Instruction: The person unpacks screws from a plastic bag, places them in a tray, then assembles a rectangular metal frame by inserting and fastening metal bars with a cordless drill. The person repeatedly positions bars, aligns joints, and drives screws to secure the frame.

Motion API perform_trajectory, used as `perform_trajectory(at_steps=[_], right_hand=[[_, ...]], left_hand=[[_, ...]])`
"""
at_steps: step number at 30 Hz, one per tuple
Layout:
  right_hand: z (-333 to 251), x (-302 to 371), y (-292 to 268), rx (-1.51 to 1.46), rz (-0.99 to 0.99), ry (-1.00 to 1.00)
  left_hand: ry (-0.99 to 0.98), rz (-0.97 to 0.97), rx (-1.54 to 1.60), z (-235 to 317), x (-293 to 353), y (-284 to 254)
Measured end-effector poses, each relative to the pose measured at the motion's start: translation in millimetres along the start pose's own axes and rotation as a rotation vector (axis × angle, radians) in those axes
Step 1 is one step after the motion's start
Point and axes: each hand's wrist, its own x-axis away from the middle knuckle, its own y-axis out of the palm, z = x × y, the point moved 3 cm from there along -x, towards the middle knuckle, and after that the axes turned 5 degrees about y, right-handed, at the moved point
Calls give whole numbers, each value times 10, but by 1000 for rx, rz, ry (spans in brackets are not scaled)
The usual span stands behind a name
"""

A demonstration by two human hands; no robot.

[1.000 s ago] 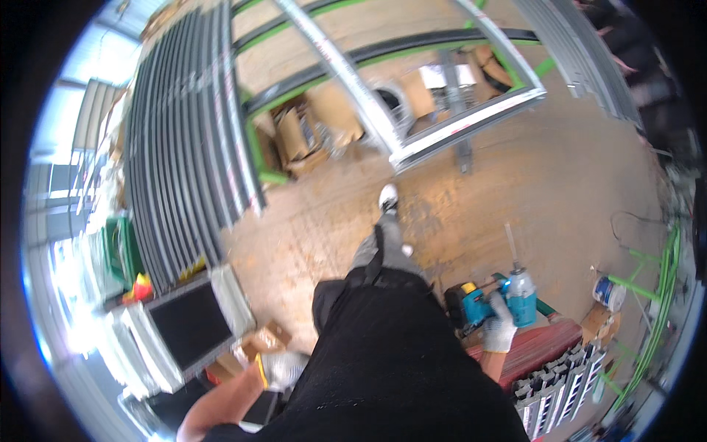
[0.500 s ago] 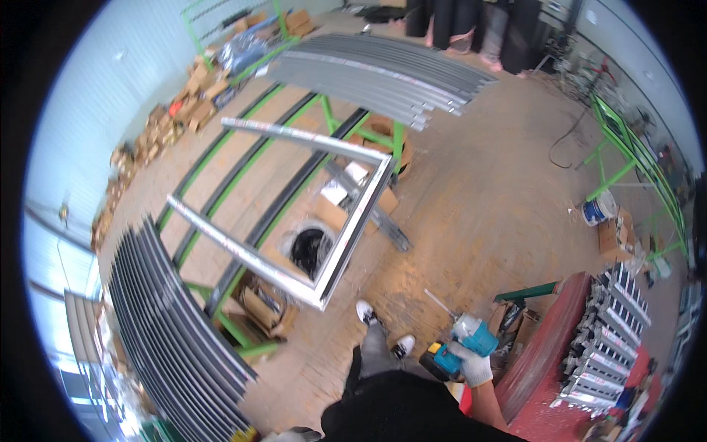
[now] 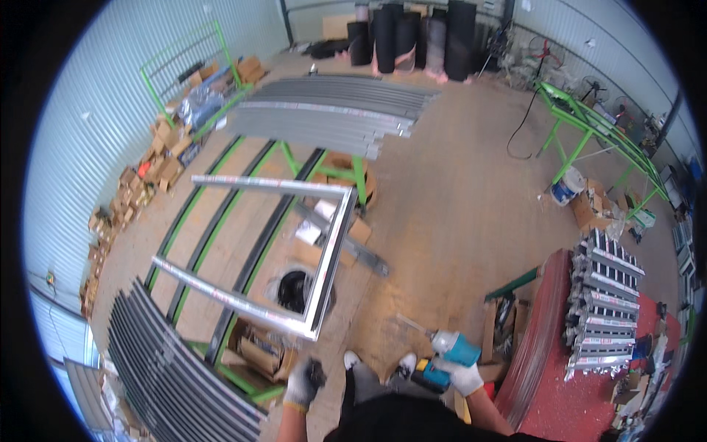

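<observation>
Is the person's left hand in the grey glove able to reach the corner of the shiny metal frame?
Probably yes. The gloved left hand hangs empty just below the near corner of the silver metal frame, with nothing between them. The right hand is busy holding the blue power drill.

A white bucket (image 3: 565, 186) stands on the sandy floor (image 3: 456, 199) beside a green steel trestle (image 3: 589, 125). Left of the bucket lies a stack of grey metal profiles (image 3: 331, 114); beyond it stand black rolls (image 3: 412, 37). Cardboard boxes (image 3: 158, 173) line the corrugated wall far left.
</observation>
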Motion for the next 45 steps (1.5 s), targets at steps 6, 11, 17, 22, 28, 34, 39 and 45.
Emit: perform_trajectory(at_steps=[6, 11, 17, 22, 28, 34, 39, 45], right_hand=[[-145, 204, 202, 249, 45, -38], [-137, 360, 460, -136, 189, 335], [-161, 448, 641, -167, 237, 435], [-179, 462, 690, -146, 239, 389], [-229, 420, 641, -113, 243, 422], [-169, 345, 617, -132, 231, 383], [-48, 288, 561, 25, 23, 402], [55, 218, 677, 111, -120, 260]], left_hand=[[62, -35, -30, 176, -382, 319], [95, -26, 29, 281, -501, 597], [85, -81, -52, 360, -496, 708], [79, -78, -135, 349, -647, 908], [-3, -165, -215, 371, -607, 932], [-1, -56, -238, 455, -198, 718], [64, -93, -84, 602, 100, 853], [119, -224, 12, 689, 189, 1104]])
